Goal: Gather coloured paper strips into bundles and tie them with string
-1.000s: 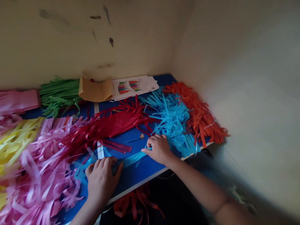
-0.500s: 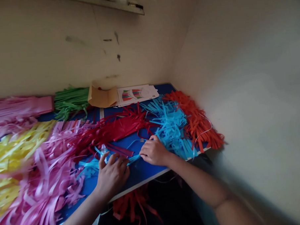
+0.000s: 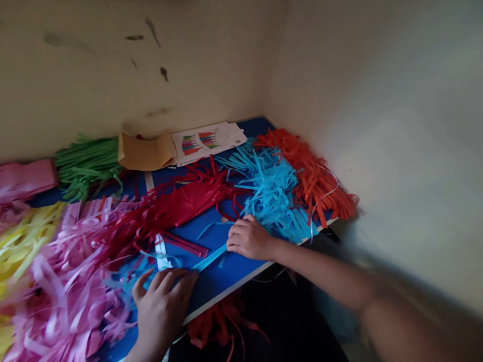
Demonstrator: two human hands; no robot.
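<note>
A light-blue tissue-paper tassel (image 3: 211, 260) is stretched between my hands, just above or on the blue tabletop. Its twisted middle runs straight, and loose fringe (image 3: 128, 278) spreads beyond my left hand. My left hand (image 3: 162, 299) is bent over the tassel's left part, fingertips pressed on it and partly hidden. At the other end, my right hand (image 3: 251, 238) is closed, pinching the tassel between thumb and fingers. Close by on the right lies a heap of light-blue tassels (image 3: 271, 182). Dark-red tassels (image 3: 186, 202) lie behind my hands.
Pink fringe (image 3: 63, 306) and yellow fringe (image 3: 22, 249) cover the left side. Green fringe (image 3: 89, 166), a brown paper envelope (image 3: 146, 150) and a printed sheet (image 3: 227, 136) are along the wall. Orange fringe (image 3: 316, 186) with a white string is at right; more orange strips (image 3: 219, 323) hang below the table edge.
My left hand has moved left and toward me, and more of the light-blue tassel shows between my hands. My right hand stays closed on it. The head view has tilted down and shifted right.
</note>
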